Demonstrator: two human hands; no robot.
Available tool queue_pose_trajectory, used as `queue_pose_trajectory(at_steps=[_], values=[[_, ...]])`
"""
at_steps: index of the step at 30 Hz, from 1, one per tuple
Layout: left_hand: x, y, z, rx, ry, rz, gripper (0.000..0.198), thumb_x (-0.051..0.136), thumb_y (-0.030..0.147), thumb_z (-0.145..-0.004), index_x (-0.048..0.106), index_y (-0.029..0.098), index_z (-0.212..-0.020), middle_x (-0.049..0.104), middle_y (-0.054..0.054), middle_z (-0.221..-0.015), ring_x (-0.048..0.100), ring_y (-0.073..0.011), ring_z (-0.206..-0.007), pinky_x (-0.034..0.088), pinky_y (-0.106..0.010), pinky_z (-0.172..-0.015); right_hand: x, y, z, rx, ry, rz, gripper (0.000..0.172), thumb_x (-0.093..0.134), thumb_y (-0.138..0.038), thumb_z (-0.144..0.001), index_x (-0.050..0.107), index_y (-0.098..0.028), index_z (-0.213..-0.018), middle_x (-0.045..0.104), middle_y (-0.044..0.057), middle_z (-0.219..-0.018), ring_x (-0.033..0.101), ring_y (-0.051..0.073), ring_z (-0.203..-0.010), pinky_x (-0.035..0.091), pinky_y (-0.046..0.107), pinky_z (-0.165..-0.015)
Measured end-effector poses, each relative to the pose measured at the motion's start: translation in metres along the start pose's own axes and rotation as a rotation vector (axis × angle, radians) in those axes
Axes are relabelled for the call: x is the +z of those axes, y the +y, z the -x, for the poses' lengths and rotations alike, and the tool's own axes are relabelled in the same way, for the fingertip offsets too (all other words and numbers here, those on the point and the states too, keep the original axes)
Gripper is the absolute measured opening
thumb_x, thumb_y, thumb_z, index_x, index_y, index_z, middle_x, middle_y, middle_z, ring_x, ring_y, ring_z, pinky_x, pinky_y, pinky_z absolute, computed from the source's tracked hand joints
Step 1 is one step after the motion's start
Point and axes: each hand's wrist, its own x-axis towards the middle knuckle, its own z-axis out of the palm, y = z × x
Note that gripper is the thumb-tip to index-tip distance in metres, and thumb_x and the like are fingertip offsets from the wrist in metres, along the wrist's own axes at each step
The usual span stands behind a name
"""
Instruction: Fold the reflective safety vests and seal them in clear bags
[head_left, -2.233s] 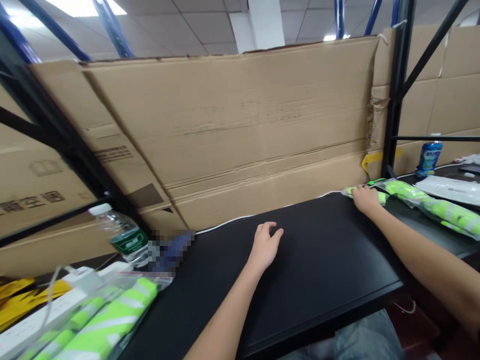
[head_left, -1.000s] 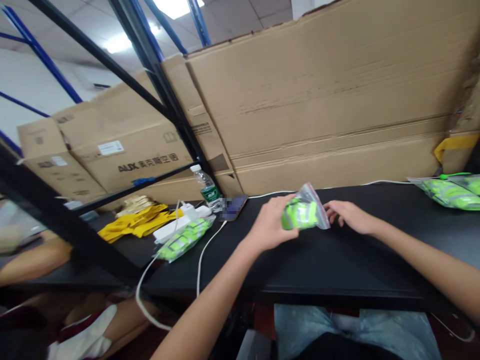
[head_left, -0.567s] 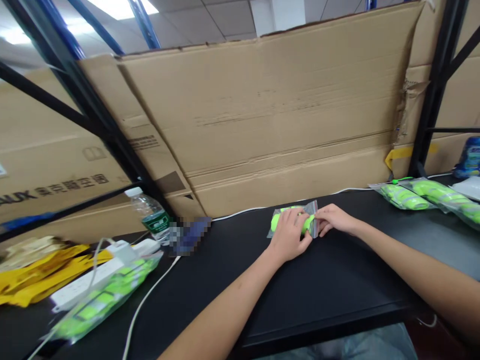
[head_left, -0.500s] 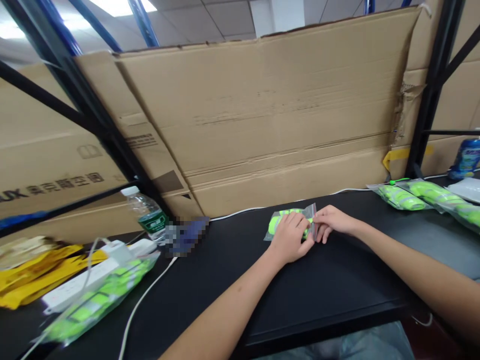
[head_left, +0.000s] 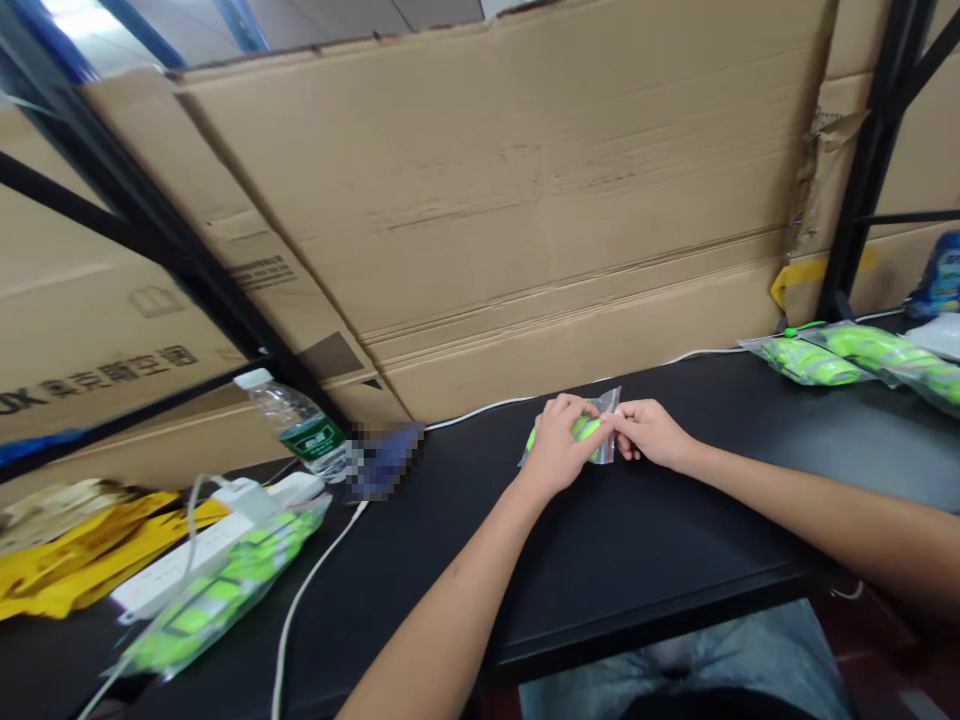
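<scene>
On the black table [head_left: 675,560], near its back edge, the left hand [head_left: 556,450] and right hand [head_left: 651,433] meet over a small clear zip bag [head_left: 606,408] holding a folded neon-green reflective vest [head_left: 583,430]. The left fingers [head_left: 568,412] curl closed over the bag's middle, while the right fingers [head_left: 624,425] pinch its right edge. Farther left on the table, another bagged vest [head_left: 225,600] lies against a white power strip [head_left: 180,570]; two more bagged vests [head_left: 806,362] lie farther right.

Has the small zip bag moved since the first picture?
Yes: the small zip bag, pinched between the left hand and right hand, is now further left, away from the yellow tape, toward the water bottle.
</scene>
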Motion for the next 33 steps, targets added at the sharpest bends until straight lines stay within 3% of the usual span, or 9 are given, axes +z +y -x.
queue_pose_trajectory(at_steps=[3, 8, 10, 14, 17, 21, 25, 29, 33], values=[[-0.001, 0.004, -0.007, 0.020, 0.027, 0.183, 0.017, 0.067, 0.039, -0.086, 0.073, 0.023, -0.083, 0.072, -0.002, -0.090, 0.065, -0.0213, -0.092, 0.048, -0.035, -0.088, -0.003, -0.013, 0.008, -0.037, 0.049, -0.020, 0.047, 0.063, -0.060, -0.086, 0.050, -0.022, -0.060, 0.051, -0.005, -0.046, 0.048, 0.009, -0.041, 0.039, 0.023, -0.043], [-0.007, -0.003, -0.013, -0.137, 0.320, 0.326, 0.034, 0.051, 0.044, -0.094, 0.071, 0.018, -0.086, 0.072, -0.006, -0.086, 0.067, -0.0211, -0.082, 0.051, -0.032, -0.078, -0.011, -0.024, 0.003, -0.087, 0.084, -0.009, 0.045, 0.060, -0.061, -0.087, 0.053, -0.022, -0.066, 0.054, -0.003, -0.051, 0.052, 0.011, -0.045, 0.044, 0.026, -0.049], [-0.009, -0.008, -0.012, -0.183, 0.358, 0.341, 0.034, 0.053, 0.046, -0.091, 0.070, 0.018, -0.086, 0.073, -0.007, -0.089, 0.067, -0.0223, -0.086, 0.051, -0.033, -0.081, -0.016, -0.019, -0.002, -0.088, 0.103, 0.014, 0.042, 0.063, -0.057, -0.086, 0.052, -0.022, -0.066, 0.059, -0.001, -0.055, 0.055, 0.012, -0.049, 0.047, 0.026, -0.052], [-0.008, -0.022, -0.012, -0.292, 0.276, 0.348, 0.031, 0.057, 0.047, -0.089, 0.071, 0.020, -0.086, 0.074, -0.007, -0.099, 0.066, -0.0256, -0.103, 0.048, -0.037, -0.095, -0.027, 0.002, -0.008, -0.062, 0.175, 0.037, 0.026, 0.066, -0.043, -0.080, 0.051, -0.023, -0.079, 0.063, -0.002, -0.064, 0.058, 0.013, -0.051, 0.048, 0.027, -0.051], [-0.006, -0.040, -0.015, -0.471, 0.249, 0.327, 0.027, 0.065, 0.044, -0.087, 0.069, 0.018, -0.088, 0.072, -0.013, -0.111, 0.060, -0.0317, -0.118, 0.043, -0.047, -0.103, -0.033, 0.013, -0.010, -0.063, 0.239, 0.039, 0.028, 0.067, -0.030, -0.073, 0.046, -0.025, -0.090, 0.068, -0.001, -0.082, 0.055, 0.011, -0.050, 0.046, 0.025, -0.049], [-0.004, -0.058, -0.012, -0.616, 0.159, 0.368, 0.025, 0.079, 0.035, -0.078, 0.066, 0.015, -0.085, 0.071, -0.011, -0.110, 0.061, -0.0316, -0.119, 0.043, -0.053, -0.105, -0.036, 0.016, -0.013, -0.075, 0.254, 0.032, 0.022, 0.065, -0.028, -0.071, 0.050, -0.023, -0.086, 0.069, 0.001, -0.093, 0.059, 0.013, -0.065, 0.048, 0.026, -0.059], [-0.002, -0.056, -0.008, -0.573, 0.098, 0.570, 0.038, 0.085, 0.037, -0.068, 0.064, 0.017, -0.093, 0.074, -0.011, -0.104, 0.069, -0.0310, -0.105, 0.055, -0.045, -0.092, -0.038, 0.018, -0.018, -0.032, 0.206, -0.037, 0.019, 0.063, -0.034, -0.076, 0.064, -0.022, -0.091, 0.071, 0.004, -0.093, 0.065, 0.020, -0.084, 0.053, 0.031, -0.071], [0.001, -0.042, -0.006, -0.503, 0.069, 0.794, 0.056, 0.087, 0.044, -0.066, 0.060, 0.017, -0.107, 0.073, -0.012, -0.110, 0.073, -0.0265, -0.094, 0.062, -0.038, -0.074, -0.045, 0.018, -0.020, 0.052, 0.132, -0.135, 0.035, 0.059, -0.047, -0.078, 0.070, -0.018, -0.094, 0.069, 0.006, -0.080, 0.065, 0.021, -0.071, 0.052, 0.032, -0.060], [0.004, -0.035, -0.005, -0.477, 0.112, 0.927, 0.066, 0.092, 0.039, -0.060, 0.061, 0.017, -0.114, 0.072, -0.011, -0.114, 0.073, -0.0235, -0.094, 0.062, -0.032, -0.074, -0.053, 0.006, -0.013, 0.078, 0.029, -0.189, 0.041, 0.067, -0.052, -0.076, 0.072, -0.016, -0.095, 0.068, 0.006, -0.081, 0.062, 0.018, -0.068, 0.051, 0.030, -0.056]])
